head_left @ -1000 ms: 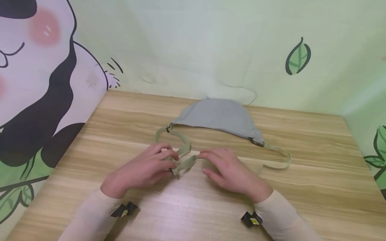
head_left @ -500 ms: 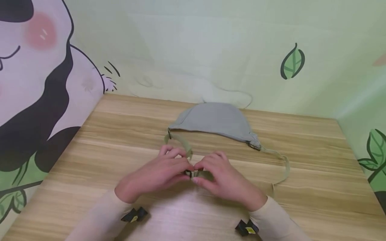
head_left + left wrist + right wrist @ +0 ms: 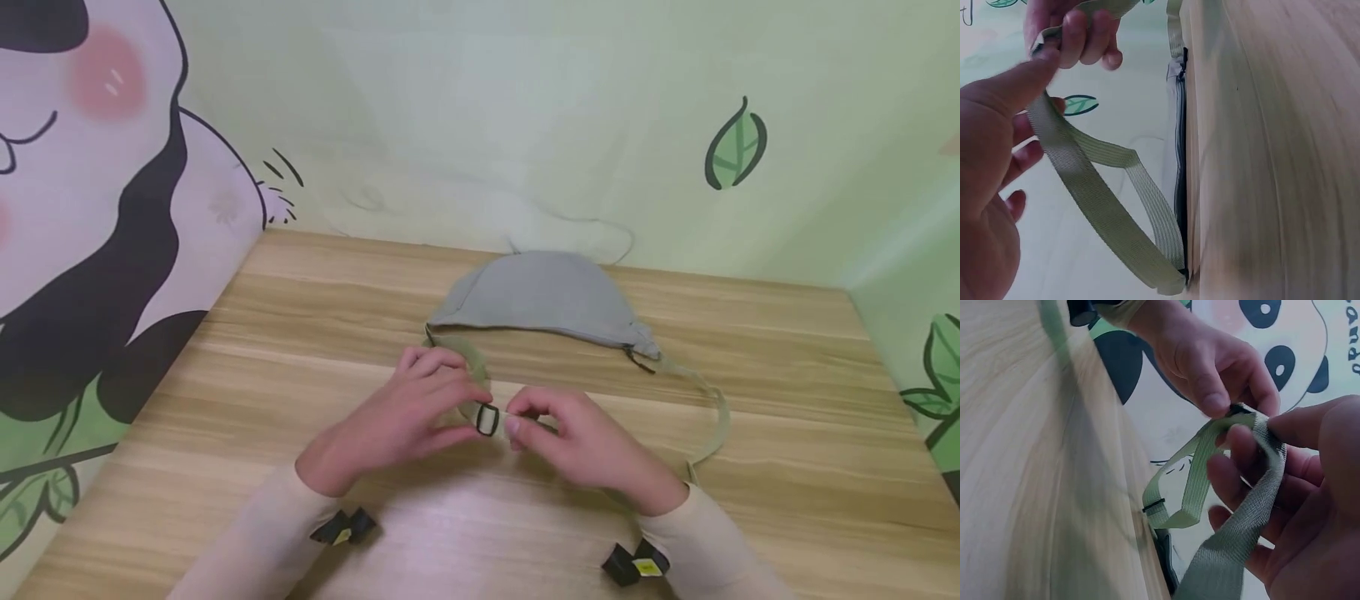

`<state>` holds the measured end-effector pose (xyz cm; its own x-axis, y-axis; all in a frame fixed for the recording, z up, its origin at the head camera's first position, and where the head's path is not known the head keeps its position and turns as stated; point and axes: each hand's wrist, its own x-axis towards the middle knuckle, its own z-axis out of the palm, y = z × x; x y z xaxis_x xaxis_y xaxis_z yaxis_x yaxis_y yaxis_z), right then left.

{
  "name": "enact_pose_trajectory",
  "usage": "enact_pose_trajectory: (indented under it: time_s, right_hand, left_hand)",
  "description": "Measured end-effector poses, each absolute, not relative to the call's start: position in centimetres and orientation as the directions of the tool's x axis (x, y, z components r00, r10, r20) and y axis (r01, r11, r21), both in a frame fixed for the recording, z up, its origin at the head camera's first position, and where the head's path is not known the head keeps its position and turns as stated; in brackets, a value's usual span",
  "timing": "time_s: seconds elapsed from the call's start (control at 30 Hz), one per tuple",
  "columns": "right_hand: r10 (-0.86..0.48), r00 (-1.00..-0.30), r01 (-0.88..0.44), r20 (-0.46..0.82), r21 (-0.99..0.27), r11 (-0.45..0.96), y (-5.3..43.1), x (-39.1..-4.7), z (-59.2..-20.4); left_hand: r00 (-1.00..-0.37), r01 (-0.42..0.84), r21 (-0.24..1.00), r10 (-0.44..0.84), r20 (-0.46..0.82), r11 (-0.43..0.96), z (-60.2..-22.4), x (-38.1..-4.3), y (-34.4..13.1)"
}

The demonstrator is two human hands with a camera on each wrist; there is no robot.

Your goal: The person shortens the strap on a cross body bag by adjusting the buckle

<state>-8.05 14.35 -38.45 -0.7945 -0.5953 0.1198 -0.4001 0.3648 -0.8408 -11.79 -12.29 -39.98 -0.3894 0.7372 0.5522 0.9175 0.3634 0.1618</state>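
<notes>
A grey waist bag (image 3: 540, 296) lies at the back of the table, its curved side towards the wall. From its two ends runs a pale green webbing strap (image 3: 1079, 162), looping towards me. My left hand (image 3: 393, 425) pinches the strap at a black slider buckle (image 3: 496, 421) between thumb and forefinger. Just to its right, my right hand (image 3: 581, 437) pinches the strap between thumb and fingers. In the right wrist view the strap (image 3: 1229, 544) passes over the right hand's fingers and hangs down. The buckle is mostly hidden in both wrist views.
The wood-grain table (image 3: 787, 375) reaches back to a pale green wall (image 3: 450, 100) with leaf drawings. A panda picture (image 3: 142, 208) covers the left side. A dark zipper pull (image 3: 640, 360) hangs at the bag's right end.
Both hands came together at the strap, and the right hand now pinches it. The slider buckle has turned into plain view between them. The bag has barely moved.
</notes>
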Motion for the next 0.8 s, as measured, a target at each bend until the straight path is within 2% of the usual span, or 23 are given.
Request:
enact_pose_trajectory:
  time_s: [0.2, 0.6, 0.8]
  right_hand:
    - [-0.586, -0.806, -0.312, 0.079, -0.898, 0.309, 14.8, -8.1, -38.2]
    - [-0.606, -0.789, -0.251, 0.105, -0.954, 0.162, 14.7, -8.0, -38.4]
    - [-0.594, -0.797, -0.195, 0.104, -0.977, 0.091, 14.9, -8.0, -38.1]
  left_hand:
    - [-0.343, 0.935, 0.161, 0.695, 0.632, 0.316, -39.8, -11.9, -11.9]
    - [-0.279, 0.96, 0.188, 0.698, 0.659, 0.206, -39.6, -11.9, -11.0]
    - [-0.261, 0.964, 0.162, 0.666, 0.699, 0.209, -39.3, -12.1, -10.8]
